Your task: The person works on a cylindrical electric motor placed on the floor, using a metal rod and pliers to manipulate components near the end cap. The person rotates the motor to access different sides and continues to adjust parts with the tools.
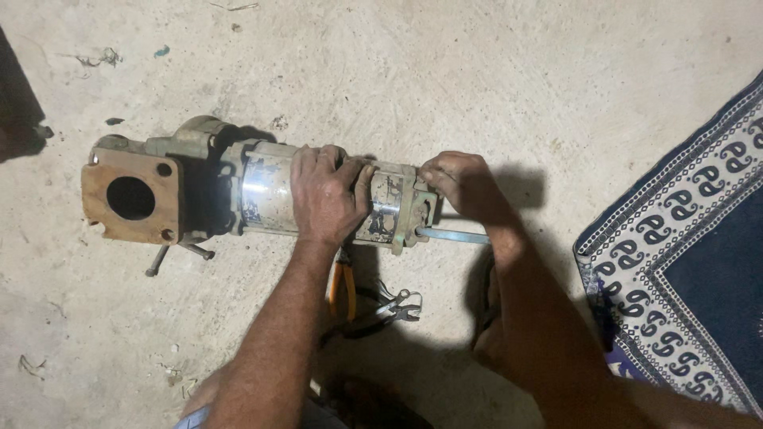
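A water pump [262, 191] lies on its side on the concrete floor [477, 71]. The left hand [326, 195] is closed over the metal body of it. The right hand [457, 183] grips the end cover, just above a flat wrench [453, 235]. Orange-handled pliers [343, 290] lie near, and a patterned rug [691, 238] at right.

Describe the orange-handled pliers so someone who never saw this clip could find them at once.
Start at the long metal pump lying across the concrete floor, gripped by the left hand. Just below it, beside the left forearm, lie the pliers. Their orange handles set them apart from the dark-handled pliers to their right.
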### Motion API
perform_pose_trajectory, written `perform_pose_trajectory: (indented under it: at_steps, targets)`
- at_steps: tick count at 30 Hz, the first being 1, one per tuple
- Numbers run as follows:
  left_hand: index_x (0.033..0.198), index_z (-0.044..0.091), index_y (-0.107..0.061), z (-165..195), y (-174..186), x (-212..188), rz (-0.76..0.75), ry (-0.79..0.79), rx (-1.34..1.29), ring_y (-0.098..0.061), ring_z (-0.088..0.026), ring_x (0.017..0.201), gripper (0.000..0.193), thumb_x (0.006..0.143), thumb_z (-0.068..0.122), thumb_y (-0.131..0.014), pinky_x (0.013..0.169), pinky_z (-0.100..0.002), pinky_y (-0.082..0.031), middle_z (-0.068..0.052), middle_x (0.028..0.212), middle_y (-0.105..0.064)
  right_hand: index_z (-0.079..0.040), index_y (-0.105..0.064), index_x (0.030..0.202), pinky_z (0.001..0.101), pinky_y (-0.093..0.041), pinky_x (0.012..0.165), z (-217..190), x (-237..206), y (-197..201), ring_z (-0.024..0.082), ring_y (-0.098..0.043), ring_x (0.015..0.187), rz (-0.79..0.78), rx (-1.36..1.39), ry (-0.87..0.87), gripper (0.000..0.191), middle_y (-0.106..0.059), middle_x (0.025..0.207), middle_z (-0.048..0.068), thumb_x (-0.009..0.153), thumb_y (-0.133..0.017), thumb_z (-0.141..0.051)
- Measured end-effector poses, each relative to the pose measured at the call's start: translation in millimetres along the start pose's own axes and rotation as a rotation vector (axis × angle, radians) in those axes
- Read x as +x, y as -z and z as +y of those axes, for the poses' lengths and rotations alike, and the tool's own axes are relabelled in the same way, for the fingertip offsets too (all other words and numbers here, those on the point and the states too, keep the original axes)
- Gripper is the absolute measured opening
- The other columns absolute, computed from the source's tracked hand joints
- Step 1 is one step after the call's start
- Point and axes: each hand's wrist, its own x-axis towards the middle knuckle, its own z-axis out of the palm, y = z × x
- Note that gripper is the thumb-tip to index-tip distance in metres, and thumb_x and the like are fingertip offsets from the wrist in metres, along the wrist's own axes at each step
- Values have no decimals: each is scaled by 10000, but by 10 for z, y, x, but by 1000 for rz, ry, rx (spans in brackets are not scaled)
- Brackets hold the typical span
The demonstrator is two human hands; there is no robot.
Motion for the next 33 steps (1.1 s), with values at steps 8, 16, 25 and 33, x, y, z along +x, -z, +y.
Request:
perform_pose_trajectory:
  at_steps: [8, 16, 25, 33]
  targets:
    - [984, 87, -812, 41, 68, 29, 1, 3, 5, -541, -274, 902, 169, 947, 235, -740, 986, -477, -407, -102, 884, -588, 36, -732, 1049, 347, -615, 819, -79, -37, 42, 235, -749, 919, -53, 194, -144, 210, -770, 969, 163, 913, -717, -123]
    - [977, 76, -804, 36, 61, 27, 9, -17, 7, -541, -274, 902, 165, 945, 226, -744, 978, -482, -408, -101, 888, -589, 16, -734, 1036, 342, -630, 798, -152, -4, 84, 215, -760, 891, -52, 211, -181, 197, -772, 965, 137, 880, -753, -103]
    - [988, 90, -815, -17, -15, -4, -20, 6, 5, -529, -251, 871, 182, 959, 253, -738, 956, -471, -407, -87, 868, -593, 27, -739, 972, 323, -625, 715, -154, 19, 94, 229, -758, 825, -6, 1, 31, 150, -755, 932, 167, 862, -790, -60]
    - [988, 87, -812, -21, -8, -9, -3, -18, 24, -528, -245, 899, 188, 963, 254, -730, 974, -470, -408, -87, 890, -595, 20, -748, 991, 350, -614, 791, -158, -13, 91, 223, -749, 878, -15, 158, -130, 166, -768, 953, 155, 849, -781, -58]
